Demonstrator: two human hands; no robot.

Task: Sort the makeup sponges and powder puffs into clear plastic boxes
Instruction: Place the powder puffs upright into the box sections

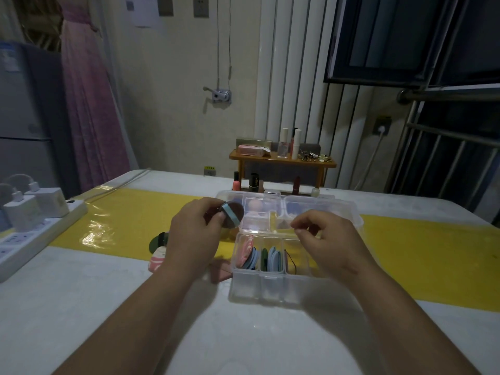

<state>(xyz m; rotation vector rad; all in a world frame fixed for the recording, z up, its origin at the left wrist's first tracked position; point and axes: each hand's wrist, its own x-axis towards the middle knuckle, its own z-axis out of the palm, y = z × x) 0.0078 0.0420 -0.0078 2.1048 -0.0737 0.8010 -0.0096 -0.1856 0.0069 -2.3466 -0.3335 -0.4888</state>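
My left hand (194, 234) holds a round dark powder puff (233, 214) with a light blue ribbon, lifted just left of the boxes. My right hand (327, 239) hovers over the near clear plastic box (259, 289), fingers curled, thumb and forefinger close together; I see nothing in it. That box holds pink, blue and green puffs (259, 257) standing on edge in its compartments. A second clear box (341, 209) lies behind it with sponges inside. On the table left of my wrist lie a green puff (158, 242) and a pink one (157, 259).
A white power strip (35, 234) with chargers sits at the left table edge. A small wooden shelf (282, 161) with bottles and lipsticks stands behind the boxes. A yellow glossy strip (130, 220) crosses the white table.
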